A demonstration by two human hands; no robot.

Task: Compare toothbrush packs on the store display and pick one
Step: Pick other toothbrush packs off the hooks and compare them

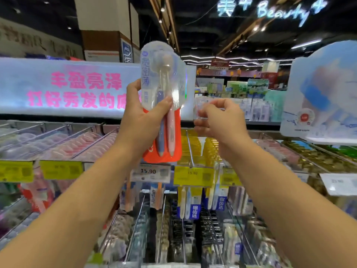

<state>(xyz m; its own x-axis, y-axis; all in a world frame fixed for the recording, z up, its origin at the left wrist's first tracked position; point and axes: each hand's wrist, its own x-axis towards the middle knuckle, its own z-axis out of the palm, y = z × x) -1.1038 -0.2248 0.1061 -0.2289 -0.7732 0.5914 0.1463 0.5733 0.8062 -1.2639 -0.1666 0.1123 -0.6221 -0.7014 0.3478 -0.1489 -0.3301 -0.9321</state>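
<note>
Your left forearm rises from the bottom corner, and your left hand (144,120) holds a toothbrush pack (162,101) upright at eye level, thumb across the front, fingers wrapped behind, clamped on its lower half. It is a clear, glossy moulded blister on a card with an orange-red base, and it holds 2 slim brushes, one blue-handled and one pink. That plastic looks slick and the grip sits low, so the tall top could tip or slide if you loosen your thumb. Glare on the blister also washes out the print, which could spoil the comparison.

Just below it hang a white price tag (149,172) reading 15.90 and a yellow price tag (193,176); the pegs are crowded, so matching a price to the wrong pack is easy.

Further right, your right hand (218,118) hovers near the pack with fingers curled. Something clear may be pinched there, but I cannot tell. Reaching in without looking could snag the thin metal peg hooks (190,147) or knock off the yellow packs (199,146) hung on them.
</note>
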